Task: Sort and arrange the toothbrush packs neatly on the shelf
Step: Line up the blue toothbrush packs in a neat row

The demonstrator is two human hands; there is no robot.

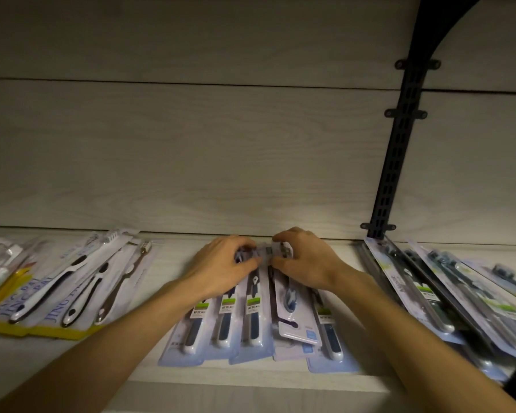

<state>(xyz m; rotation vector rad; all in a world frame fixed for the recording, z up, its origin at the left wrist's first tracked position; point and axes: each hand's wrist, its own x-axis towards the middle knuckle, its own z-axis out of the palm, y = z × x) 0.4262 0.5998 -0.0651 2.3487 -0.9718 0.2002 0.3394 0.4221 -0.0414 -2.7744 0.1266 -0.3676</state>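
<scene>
Several light-blue toothbrush packs (252, 326) with dark handles lie side by side in the middle of the pale wooden shelf (176, 257). A smaller pack (292, 311) lies tilted on top of them. My left hand (221, 265) and my right hand (306, 260) meet at the far ends of these packs near the back wall. Both hands have curled fingers that pinch the top edges of the packs. The pack tops under the hands are hidden.
Yellow-edged packs (57, 290) with white-handled brushes fan out on the left of the shelf. A slanted heap of blue packs (447, 296) fills the right. A black slotted upright bracket (396, 150) rises on the back wall at right. The shelf's front edge (251, 380) runs below the packs.
</scene>
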